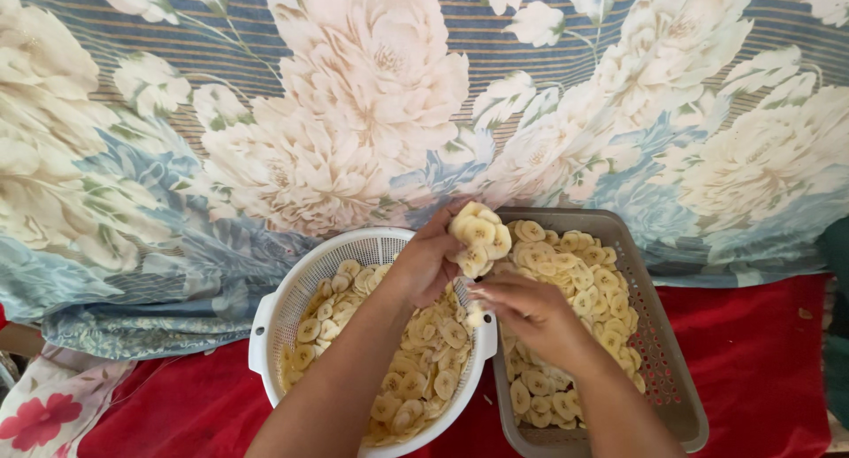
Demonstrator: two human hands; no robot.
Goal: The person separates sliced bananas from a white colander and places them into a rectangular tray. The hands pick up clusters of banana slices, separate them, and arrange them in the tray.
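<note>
Left hand (426, 262) closed round a clump of pale yellow banana slices (478, 235), held up just above the gap btwn the two containers. Right hand (523, 309) just below the clump, fingers curled, pinching one slice at the tips. Under the left wrist: round white colander (267, 321), full of the same slices. Touching the colander's right side: grey rectangular basket (665, 352), also w/ slices. Both sit on a red cloth (752, 361). Beyond the colander: big floral sheet (354, 113) in cream and blue.
</note>
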